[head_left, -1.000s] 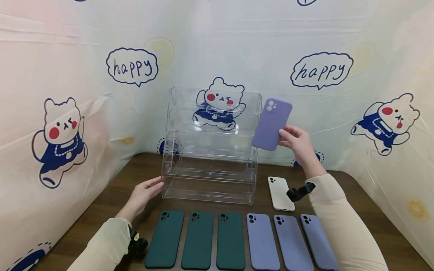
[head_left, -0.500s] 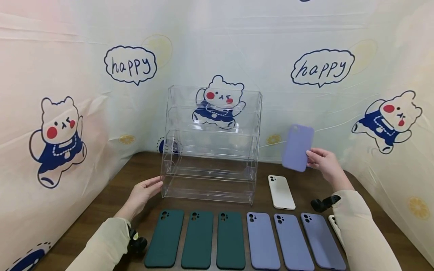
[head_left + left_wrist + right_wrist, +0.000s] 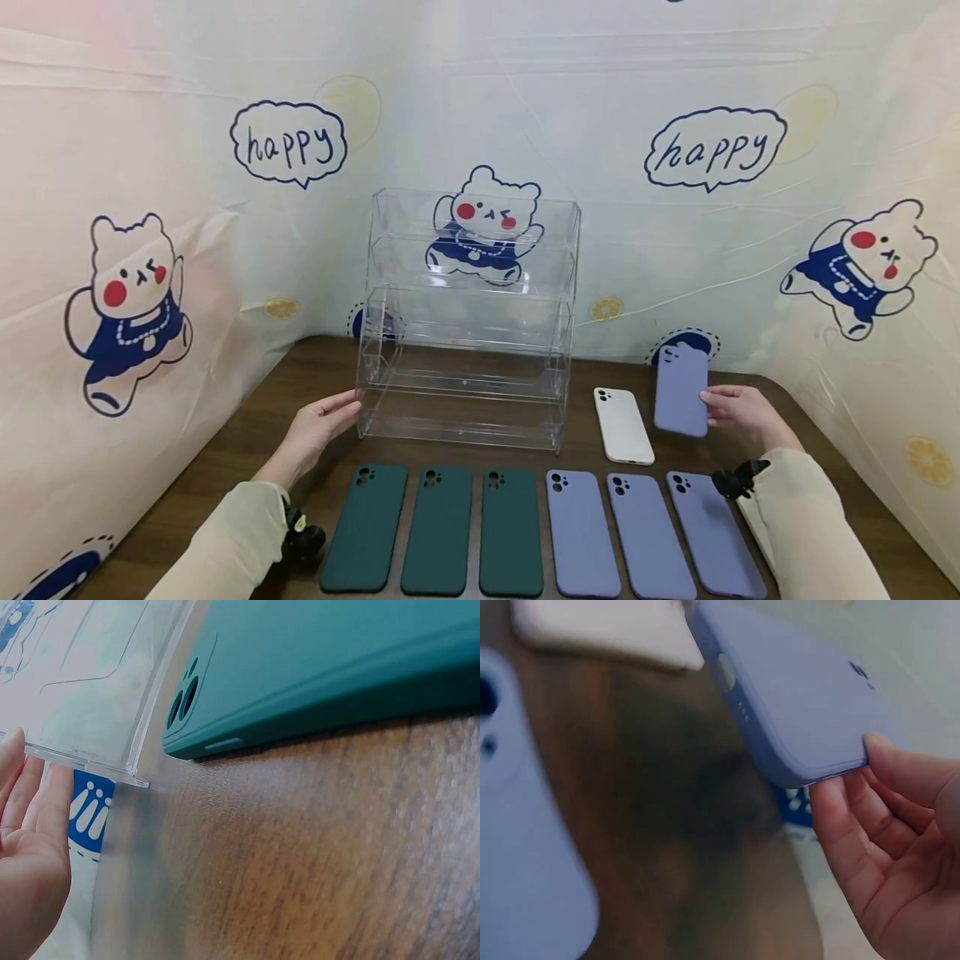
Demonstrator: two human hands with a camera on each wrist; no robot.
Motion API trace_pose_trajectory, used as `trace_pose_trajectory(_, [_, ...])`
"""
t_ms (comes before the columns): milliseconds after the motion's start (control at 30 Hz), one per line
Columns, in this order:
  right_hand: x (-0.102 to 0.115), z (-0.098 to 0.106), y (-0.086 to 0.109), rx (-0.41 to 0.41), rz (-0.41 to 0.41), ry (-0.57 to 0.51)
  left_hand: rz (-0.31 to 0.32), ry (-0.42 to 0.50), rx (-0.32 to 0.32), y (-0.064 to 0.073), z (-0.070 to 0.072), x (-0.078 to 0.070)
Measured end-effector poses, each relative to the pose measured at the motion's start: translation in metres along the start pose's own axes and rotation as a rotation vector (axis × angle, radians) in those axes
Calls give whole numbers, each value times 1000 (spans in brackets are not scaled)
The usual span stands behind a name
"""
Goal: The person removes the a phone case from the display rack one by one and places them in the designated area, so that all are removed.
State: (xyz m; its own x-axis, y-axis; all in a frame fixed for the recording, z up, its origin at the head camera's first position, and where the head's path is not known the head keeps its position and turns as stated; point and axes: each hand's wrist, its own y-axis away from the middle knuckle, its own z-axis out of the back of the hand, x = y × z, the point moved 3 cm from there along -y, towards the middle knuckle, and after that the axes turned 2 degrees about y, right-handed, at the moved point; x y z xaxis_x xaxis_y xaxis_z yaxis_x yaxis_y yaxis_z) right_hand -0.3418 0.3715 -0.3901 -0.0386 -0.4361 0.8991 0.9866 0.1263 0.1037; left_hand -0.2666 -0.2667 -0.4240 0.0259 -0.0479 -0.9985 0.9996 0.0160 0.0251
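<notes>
A purple phone case stands nearly upright above the table's back right, pinched at its right edge by my right hand. The right wrist view shows the thumb on one face of the case and fingers behind the edge. My left hand touches the left side of a clear tiered acrylic rack, its fingers mostly straight. In the left wrist view the thumb overlaps the rack's edge and the fingertips meet its side. A white phone case lies between the rack and the held case.
Along the front lie several green phone cases and several purple phone cases. A white case is partly hidden under my right sleeve. Printed cloth hangs behind and beside the brown table.
My right hand has carried the purple phone case away from the rack's right side, rightward and down to just above the table, right of the white case. My left hand has stayed at the rack.
</notes>
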Motion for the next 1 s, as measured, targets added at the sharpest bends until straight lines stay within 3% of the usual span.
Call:
trace_pose_trajectory(167, [-17, -6, 5, 52, -41, 35, 6, -9, -11, 1, 0, 0])
trace_pose_trajectory(433, [-31, -14, 5, 39, -91, 139, 7, -2, -13, 2, -1, -2])
trace_pose_trajectory(600, [-32, -17, 5, 13, -136, 194, 21, -4, -10, 3, -1, -2])
trace_pose_trajectory(900, [-29, -21, 5, -38, -124, 325, 15, -7, -7, 4, -2, -3])
trace_pose_trajectory(1000, [-28, -22, 7, -45, -139, 324, 5, -11, -1, 4, -3, -4])
